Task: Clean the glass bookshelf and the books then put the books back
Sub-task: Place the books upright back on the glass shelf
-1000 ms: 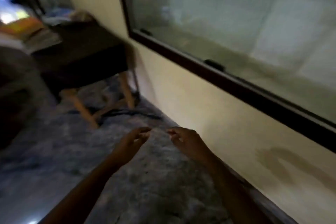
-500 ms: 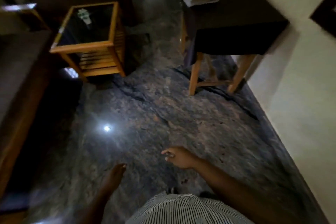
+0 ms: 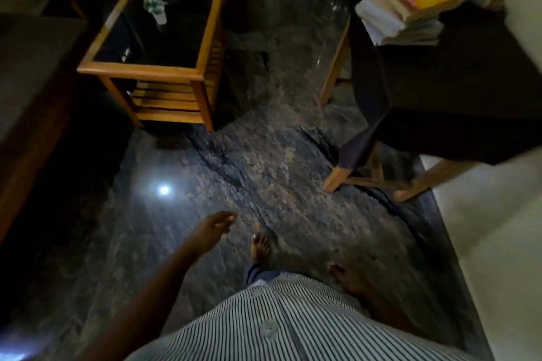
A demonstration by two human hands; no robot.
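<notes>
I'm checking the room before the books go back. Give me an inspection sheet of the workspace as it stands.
Surface: dark veined stone floor, glossy, with one spot of lamp glare.
Job's things: stack of books on the dark table; bookshelf not in view.
Clutter: small pale ornament on the glass-topped side table.
Hands: left hand open, holding nothing; right hand blurred, state unclear.
Cables: nothing seen.
Surroundings: cream wall at right, dark furniture at left.
</notes>
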